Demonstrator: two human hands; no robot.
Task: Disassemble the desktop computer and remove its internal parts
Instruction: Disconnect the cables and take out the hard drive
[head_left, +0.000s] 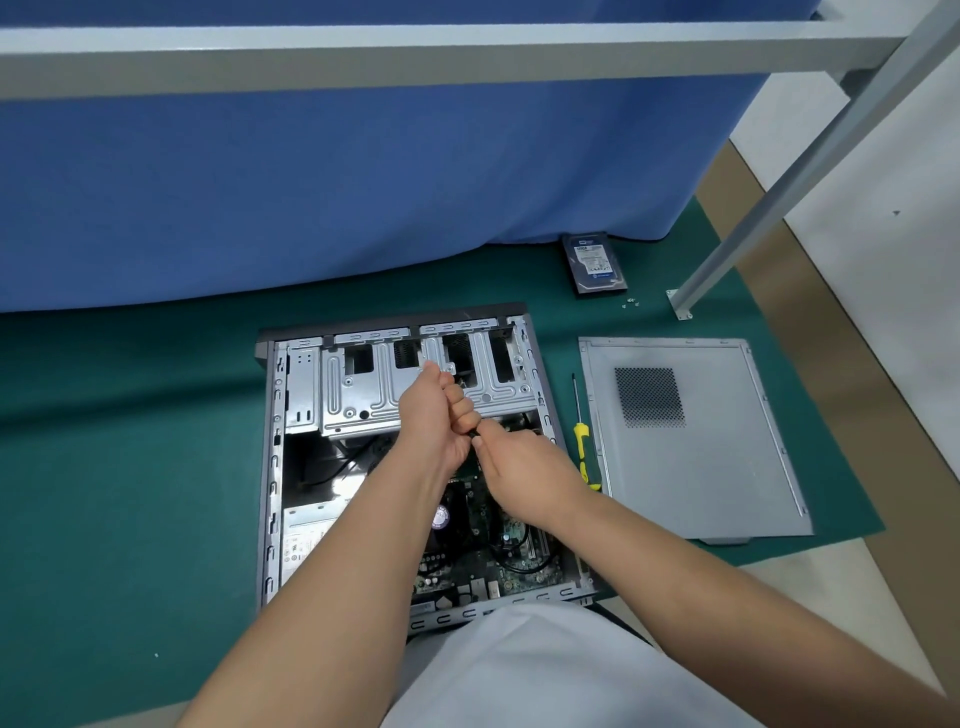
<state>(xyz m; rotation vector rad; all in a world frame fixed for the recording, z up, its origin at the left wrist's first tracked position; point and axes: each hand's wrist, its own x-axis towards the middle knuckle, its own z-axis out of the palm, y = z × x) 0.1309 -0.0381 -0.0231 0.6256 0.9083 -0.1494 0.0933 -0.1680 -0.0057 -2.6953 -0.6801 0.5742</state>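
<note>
**Both hands at the drive cage**

On a green mat (130, 467) the case (270, 467) lies on its side, open, just in front of the person. Over its middle the left hand (436, 410) is clenched round something dark and thin, probably a cable or a tool handle; too little of it shows to tell which. The right hand (524, 467) pinches the same thing at its near end, fingertips against the left fist.

Beneath them sits the drive cage (363, 395), stamped grey sheet metal with ribs and slots. It looks stiff and light, with thin edges that could cut, so it is best taken by its flat faces. Nearer the person the motherboard (514, 561) looks fragile: hold it by the rim only, and pull cables at the plug. The power supply (306, 540), a boxy metal unit at the left, is likely the heaviest part.

Just right of the case lies a yellow screwdriver (581, 441), beside it the flat side panel (691, 441) with a perforated vent. Farther off, a hard drive (595, 262) rests against blue cloth (363, 182), with loose screws (631, 303) near it.
</note>
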